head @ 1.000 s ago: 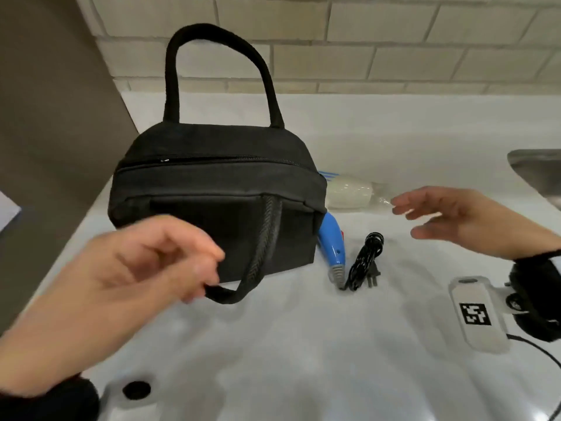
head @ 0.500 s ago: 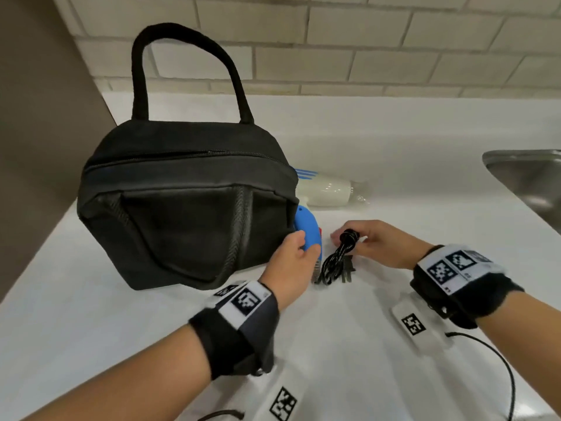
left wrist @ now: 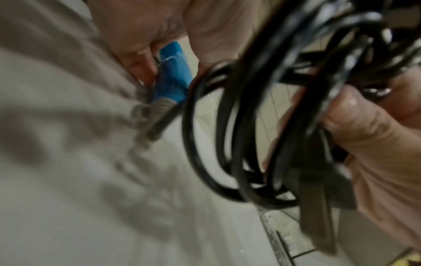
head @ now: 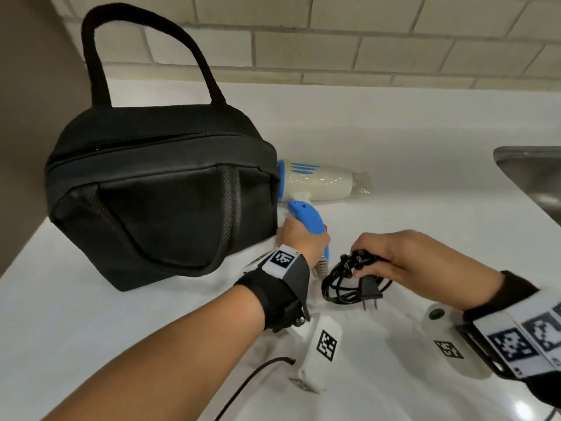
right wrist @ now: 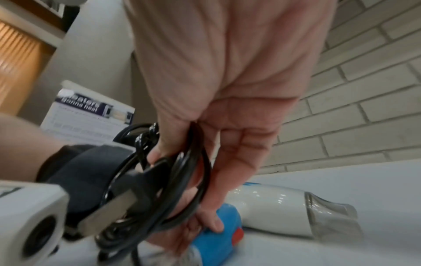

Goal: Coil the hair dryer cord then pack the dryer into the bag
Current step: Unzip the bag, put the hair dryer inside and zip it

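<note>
Black cord [head: 344,282] bundled in coil, pinched in right hand [head: 406,262], plug [head: 368,291] hanging out. Left hand [head: 299,238] wrapped round blue handle of hair dryer [head: 318,185], lying on white worktop [head: 394,126] near back edge, touching zipped black bag [head: 161,196] standing toward worktop's left edge.

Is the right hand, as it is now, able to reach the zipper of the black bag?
Probably not at once: the right hand grips the cord, and the left hand lies between it and the bag. The zipper is closed.
</note>
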